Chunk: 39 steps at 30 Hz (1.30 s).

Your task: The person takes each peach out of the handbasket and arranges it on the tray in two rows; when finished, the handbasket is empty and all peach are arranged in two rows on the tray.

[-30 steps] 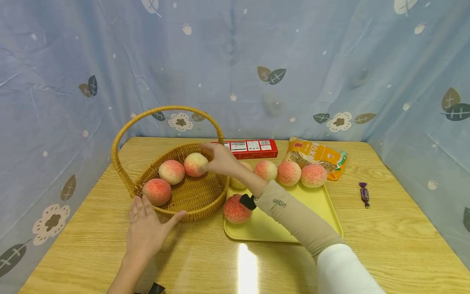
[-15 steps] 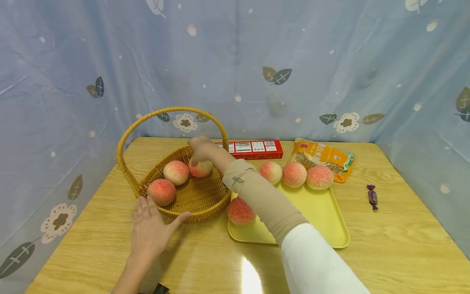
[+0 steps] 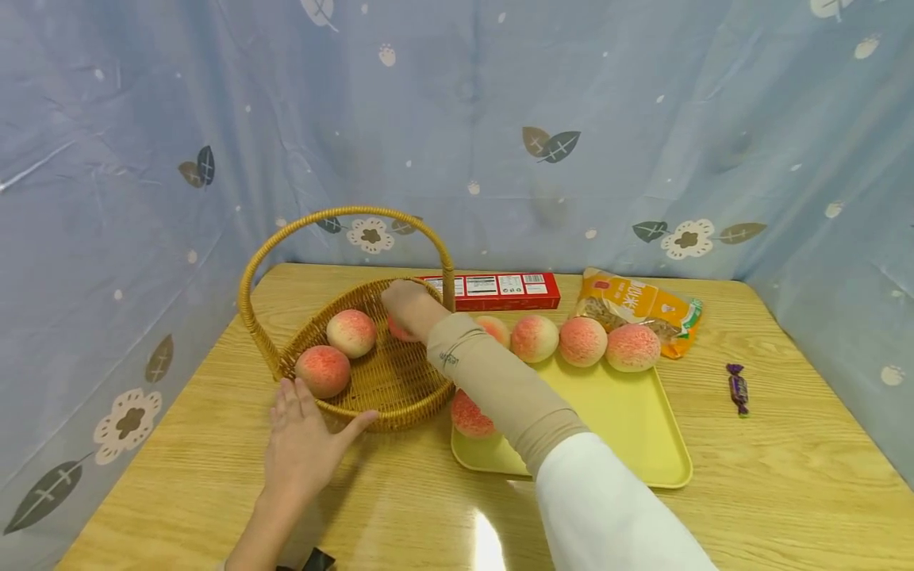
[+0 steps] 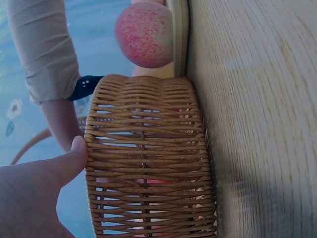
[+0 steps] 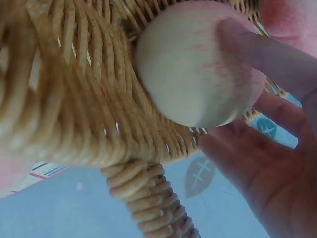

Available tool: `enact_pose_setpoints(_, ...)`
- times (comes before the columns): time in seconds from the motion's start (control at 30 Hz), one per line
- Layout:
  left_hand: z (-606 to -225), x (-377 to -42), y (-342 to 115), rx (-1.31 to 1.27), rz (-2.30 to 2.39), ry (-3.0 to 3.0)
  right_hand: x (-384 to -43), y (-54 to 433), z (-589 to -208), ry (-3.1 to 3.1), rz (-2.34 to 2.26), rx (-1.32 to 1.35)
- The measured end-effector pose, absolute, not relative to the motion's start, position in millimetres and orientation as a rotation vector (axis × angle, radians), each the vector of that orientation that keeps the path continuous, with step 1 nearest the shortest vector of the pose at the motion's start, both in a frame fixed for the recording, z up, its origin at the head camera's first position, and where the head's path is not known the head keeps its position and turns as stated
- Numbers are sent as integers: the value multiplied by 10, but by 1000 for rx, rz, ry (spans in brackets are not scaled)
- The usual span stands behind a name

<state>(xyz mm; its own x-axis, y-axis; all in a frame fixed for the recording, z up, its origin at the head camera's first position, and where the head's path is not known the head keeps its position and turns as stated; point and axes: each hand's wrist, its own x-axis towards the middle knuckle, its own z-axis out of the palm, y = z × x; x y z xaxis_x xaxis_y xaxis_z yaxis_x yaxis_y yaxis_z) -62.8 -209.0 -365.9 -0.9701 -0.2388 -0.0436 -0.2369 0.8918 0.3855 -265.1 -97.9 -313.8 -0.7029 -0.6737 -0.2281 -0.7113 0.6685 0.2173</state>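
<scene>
A wicker basket [image 3: 385,381] with a tall handle stands at the left of the table. My left hand [image 3: 303,444] rests against its near rim, fingers outstretched and thumb spread; in the left wrist view the thumb tip touches the rim. Inside the basket, my right hand [image 3: 408,305] holds a pale pink peach [image 5: 193,74] by the far right wall. The right wrist view shows thumb on one side of it and fingers around the other. Two more peaches, one redder [image 3: 323,371] and one paler [image 3: 351,333], lie at the basket's left.
Right of the basket, a yellow tray [image 3: 614,420] bears several peaches along its back edge and a red peach [image 3: 471,416] at its left. Behind are a red box [image 3: 507,293] and an orange bag [image 3: 635,305]. A purple-wrapped candy [image 3: 739,390] lies far right.
The head view has turned left, so everything sits further right in it. My right hand has come over the peach, now mostly hidden and slightly further right in the basket. My left hand stays put.
</scene>
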Motion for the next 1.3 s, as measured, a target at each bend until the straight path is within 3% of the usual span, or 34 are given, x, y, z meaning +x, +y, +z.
enact_pose_setpoints(0.17,-3637,-625,-2094,405,-632,-3077,-2624,-926,-3101,2660,185,-1091)
enact_pose_setpoints(0.4,-3632,-635,-2091,386,-622,-3078,-2648,-956,-3120,2706,504,-1153)
enact_pose_setpoints(0.63,-3625,-636,-2075,385,-630,-3080,-2678,-942,-3095,2737,453,-1130)
enact_pose_setpoints(0.9,-3635,-631,-2082,388,-628,-3071,-2692,-854,-2986,2630,-190,-1140)
enact_pose_setpoints(1.17,-3623,-617,-2086,394,-621,-3098,-2516,-448,-2929,2522,-900,-1198)
enact_pose_setpoints(1.3,-3610,-624,-2085,393,-621,-3106,-2351,-241,-2957,2325,-1313,-1003)
